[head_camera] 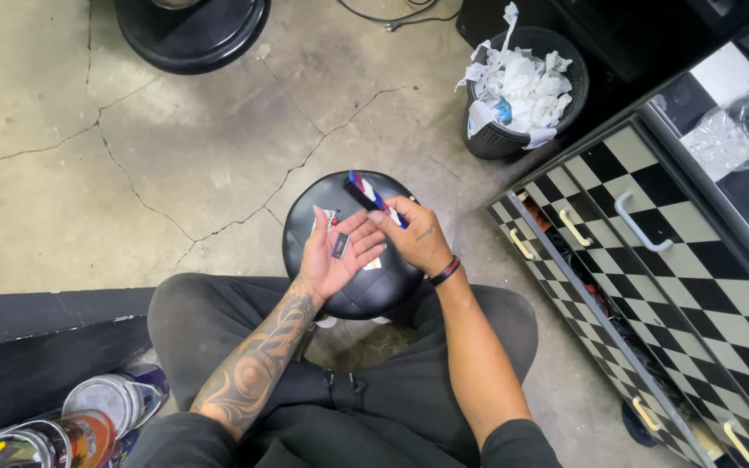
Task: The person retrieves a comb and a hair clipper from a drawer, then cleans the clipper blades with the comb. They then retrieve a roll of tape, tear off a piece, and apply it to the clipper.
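Left hand [333, 256]: I hold it palm up and spread flat over the near edge of the stool, fingers loosely extended, gripping nothing
Small dark piece [340, 245]: a short rectangular object that lies loose on my left palm; its kind cannot be told at this size
Right hand [416, 236]: I keep it palm down, fingers closed around the striped tool; its fingertips meet the fingertips of my left hand
Striped tool [366, 191]: a slim handle with red, white and blue stripes and a black end, projecting up and to the left out of my right fist, above the stool top
Wristband [445, 271]: a dark band with a red edge on my right wrist
Stool [374, 290]: round, black, padded seat directly under both my hands, between my knees
Paper scraps [326, 217]: small white and red pieces that lie on the stool top, partly hidden behind my left hand
Waste bin [492, 139]: black, round, filled with crumpled white paper, standing on the concrete floor [175, 165] beyond the stool, beside the cabinet
Cabinet [652, 286]: black-and-white chequered drawer unit on my right, the lower drawers pulled open
Cans [106, 403]: metal tins at the lower left, next to my left knee
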